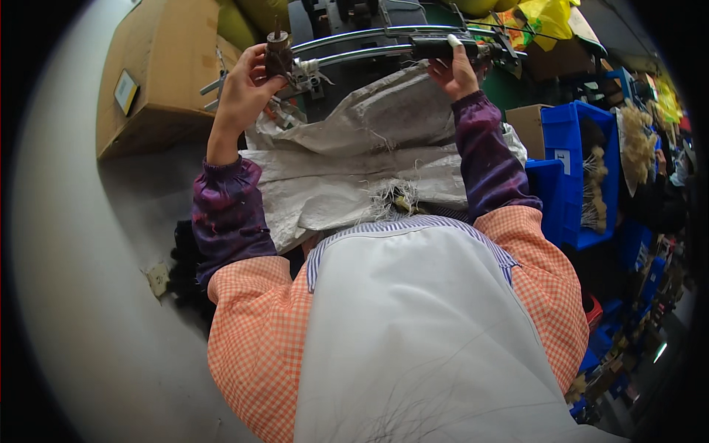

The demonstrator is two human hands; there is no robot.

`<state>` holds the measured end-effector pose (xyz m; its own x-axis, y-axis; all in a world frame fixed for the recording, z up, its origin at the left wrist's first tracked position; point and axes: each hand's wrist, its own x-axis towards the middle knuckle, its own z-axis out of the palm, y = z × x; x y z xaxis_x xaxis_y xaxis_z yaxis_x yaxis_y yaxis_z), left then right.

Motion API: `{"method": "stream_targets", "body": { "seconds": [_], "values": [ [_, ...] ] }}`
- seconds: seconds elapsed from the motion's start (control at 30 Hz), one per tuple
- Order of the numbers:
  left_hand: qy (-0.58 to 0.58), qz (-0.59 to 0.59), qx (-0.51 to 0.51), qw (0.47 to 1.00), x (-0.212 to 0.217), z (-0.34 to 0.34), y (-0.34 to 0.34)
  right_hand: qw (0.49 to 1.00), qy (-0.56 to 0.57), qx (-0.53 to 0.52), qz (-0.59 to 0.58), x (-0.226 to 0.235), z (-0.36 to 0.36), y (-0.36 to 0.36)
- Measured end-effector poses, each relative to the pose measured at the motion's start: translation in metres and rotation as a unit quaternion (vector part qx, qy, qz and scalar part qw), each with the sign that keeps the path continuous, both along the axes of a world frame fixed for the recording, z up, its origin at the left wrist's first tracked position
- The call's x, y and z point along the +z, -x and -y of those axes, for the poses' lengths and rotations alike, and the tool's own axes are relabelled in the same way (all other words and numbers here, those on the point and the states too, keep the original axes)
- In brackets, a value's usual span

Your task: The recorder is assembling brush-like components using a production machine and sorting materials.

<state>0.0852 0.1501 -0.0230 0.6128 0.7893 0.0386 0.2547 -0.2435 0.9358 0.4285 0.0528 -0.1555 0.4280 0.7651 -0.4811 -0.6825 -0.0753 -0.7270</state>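
- Our landmark is the pair of shiny metal rails (362, 55), which run side to side across the far end of our view.
- At the left end of the rails, our left hand (251, 88) is curled closed around a brown cylindrical piece (278, 59), from whose top a thin dark pin stands upright.
- Just beside that piece, on the rails' left end, we see a small metal fitting (306, 72).
- Toward the right end of the rails, our right hand (459, 74) is partly closed about a black cylinder (434, 49), with one white-tipped digit lying against it and the other fingers bent below; we cannot tell how firmly it grips.
- Beyond the rails sits dark machinery (317, 22), its details hard for us to make out.
- On our side of the rails, a creased white woven sheet (325, 181) spreads toward our pale apron (399, 310), with frayed strands near its middle.
- Left of the rails stands a large cardboard box (166, 66).
- Past the rails' right end hangs a bright yellow bag (550, 22).
- To the right of the rails and nearer us, a blue crate (559, 136) holds pale bristly bundles (595, 184).
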Motion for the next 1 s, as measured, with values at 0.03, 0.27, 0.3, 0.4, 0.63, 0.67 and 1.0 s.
{"method": "stream_targets", "body": {
  "seconds": [0.03,0.27,0.3,0.4,0.63,0.67,1.0],
  "values": [
    [-0.008,0.006,0.000,1.000,-0.001,0.000,-0.001,1.000,-0.001,-0.008,-0.005,-0.001,0.000,0.001],
    [-0.012,0.019,-0.011,1.000,0.005,0.001,-0.020,1.000,0.001,-0.023,-0.008,0.007,-0.018,0.069],
    [-0.017,0.019,-0.011,1.000,0.005,0.002,-0.020,1.000,-0.002,-0.015,-0.010,0.009,-0.020,0.078],
    [-0.024,0.012,-0.029,0.999,0.009,0.001,-0.026,1.000,-0.003,-0.018,-0.021,0.017,-0.021,0.093],
    [0.008,-0.003,-0.067,0.998,0.004,0.018,-0.049,0.985,0.026,0.156,-0.066,0.019,0.002,0.069],
    [0.008,-0.002,-0.067,0.998,0.001,0.024,-0.051,0.985,0.026,0.156,-0.065,0.017,0.015,0.067],
    [0.075,0.020,-0.054,0.995,-0.047,0.060,-0.035,0.756,-0.050,-0.012,0.653,0.029,0.037,-0.033]
  ]
}}
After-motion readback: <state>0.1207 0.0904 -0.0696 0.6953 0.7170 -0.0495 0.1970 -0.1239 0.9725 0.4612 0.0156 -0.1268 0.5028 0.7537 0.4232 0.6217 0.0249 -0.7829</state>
